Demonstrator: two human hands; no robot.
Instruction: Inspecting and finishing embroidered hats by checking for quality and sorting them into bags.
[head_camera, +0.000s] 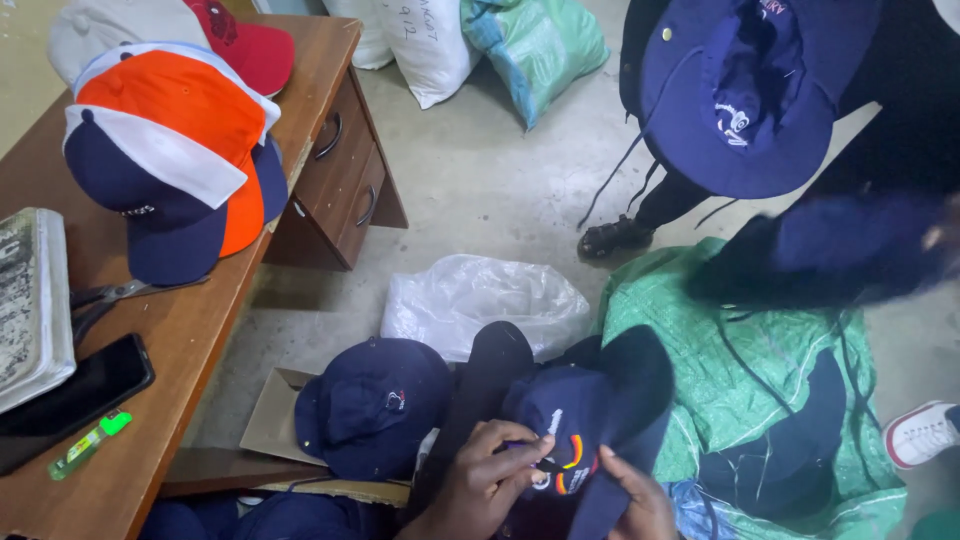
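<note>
At the bottom centre, my left hand (492, 473) and my right hand (636, 503) both grip a navy cap (590, 415) with a coloured embroidered patch on its front. The left fingers pinch the front panel beside the patch; the right hand holds the brim from below. A second navy cap (372, 405) lies just to the left on a piece of cardboard (268, 418). A dark brim sticks up between the two caps.
A wooden desk (190, 330) at left carries stacked orange, white and navy caps (170, 150), a red cap (248, 45), scissors (110, 296), a phone (75, 395) and a green lighter (90, 442). Another person (850, 150) at right holds a navy brimmed hat (740, 95). A green sack (760, 390), a clear plastic bag (480, 300) and full sacks (535, 40) lie on the floor.
</note>
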